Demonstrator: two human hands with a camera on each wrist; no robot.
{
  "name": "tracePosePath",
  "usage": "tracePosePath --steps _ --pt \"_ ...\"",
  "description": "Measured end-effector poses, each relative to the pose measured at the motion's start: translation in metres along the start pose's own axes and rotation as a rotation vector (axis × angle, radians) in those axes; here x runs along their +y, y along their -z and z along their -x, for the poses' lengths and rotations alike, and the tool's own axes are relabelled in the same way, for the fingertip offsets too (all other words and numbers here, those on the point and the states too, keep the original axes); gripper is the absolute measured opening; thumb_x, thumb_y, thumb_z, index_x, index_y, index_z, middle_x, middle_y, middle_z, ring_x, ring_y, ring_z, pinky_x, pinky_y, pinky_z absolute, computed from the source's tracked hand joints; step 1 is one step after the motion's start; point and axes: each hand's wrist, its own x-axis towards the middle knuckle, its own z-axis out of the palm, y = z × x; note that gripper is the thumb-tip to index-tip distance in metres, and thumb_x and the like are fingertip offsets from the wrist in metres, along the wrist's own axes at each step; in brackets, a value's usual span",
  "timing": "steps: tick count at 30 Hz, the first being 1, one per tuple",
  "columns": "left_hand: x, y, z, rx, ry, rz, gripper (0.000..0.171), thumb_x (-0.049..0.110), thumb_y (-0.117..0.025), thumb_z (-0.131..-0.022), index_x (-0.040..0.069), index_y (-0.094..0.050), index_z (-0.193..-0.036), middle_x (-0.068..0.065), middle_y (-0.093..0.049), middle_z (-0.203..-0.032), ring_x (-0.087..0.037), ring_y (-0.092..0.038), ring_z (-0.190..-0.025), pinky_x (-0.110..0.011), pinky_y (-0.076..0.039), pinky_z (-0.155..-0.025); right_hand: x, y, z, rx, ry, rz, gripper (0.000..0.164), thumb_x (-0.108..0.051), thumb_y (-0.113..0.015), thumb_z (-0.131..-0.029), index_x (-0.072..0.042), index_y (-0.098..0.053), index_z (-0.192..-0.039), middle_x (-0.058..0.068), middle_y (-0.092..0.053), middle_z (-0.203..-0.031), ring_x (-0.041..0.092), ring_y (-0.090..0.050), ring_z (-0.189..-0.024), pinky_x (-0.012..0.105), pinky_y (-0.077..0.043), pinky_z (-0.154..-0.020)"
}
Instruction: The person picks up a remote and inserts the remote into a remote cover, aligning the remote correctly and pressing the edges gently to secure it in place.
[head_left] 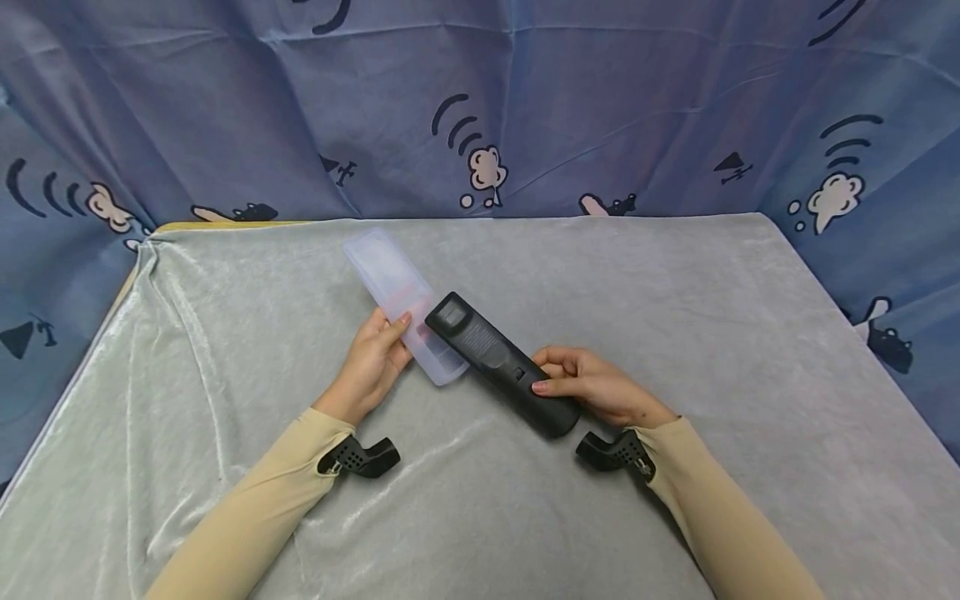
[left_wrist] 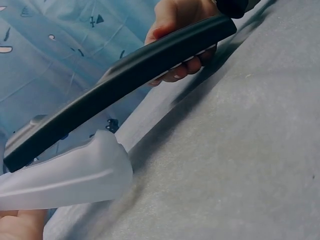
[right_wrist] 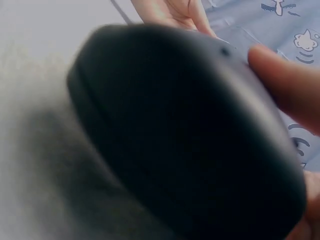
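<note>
Left hand (head_left: 369, 360) pinches a translucent case (head_left: 384, 268) by its edge, black handset (head_left: 498, 362) overlapping it above the counter (head_left: 720, 333), and might swivel or drop, since the right hand (head_left: 606, 387), fingers curled, grips only its near end.

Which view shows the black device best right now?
The head view: nearly the whole broad face of the black device shows. The left wrist view gives its long side; the right wrist view, mainly one blurred end.

Beige long sleeves (head_left: 247, 508); black angular wrist mounts (head_left: 372, 459) with small holes, at cuffs (head_left: 327, 423).
</note>
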Motion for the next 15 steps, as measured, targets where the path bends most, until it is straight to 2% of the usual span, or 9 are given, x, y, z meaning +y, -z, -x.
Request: tracePosePath --steps 5,15 --pt "0.0005 -0.0005 0.0001 -0.01 -0.032 0.028 0.035 -0.002 -0.028 -0.1 0.002 -0.028 -0.135 -0.006 -0.049 -0.119 -0.012 -0.056 -0.103 -0.027 -0.047 -0.091 0.0001 -0.0005 -0.0004 -0.029 -0.006 0.01 0.025 -0.002 -0.062 -0.089 0.004 -0.052 -0.111 0.005 -0.069 -0.098 0.012 -0.063 -0.08 0.024 -0.053 -0.07" --pt "0.0011 -0.0014 0.0017 0.004 -0.075 0.057 0.036 -0.003 -0.03 -0.1 0.002 -0.029 -0.135 -0.005 -0.051 -0.12 -0.013 -0.057 -0.104 -0.029 -0.045 -0.096 -0.0001 0.0003 0.0007 -0.076 -0.001 0.017 0.027 -0.004 -0.062 -0.089 0.005 -0.053 -0.112 0.008 -0.069 -0.099 0.014 -0.065 -0.078 0.025 -0.055 -0.067"
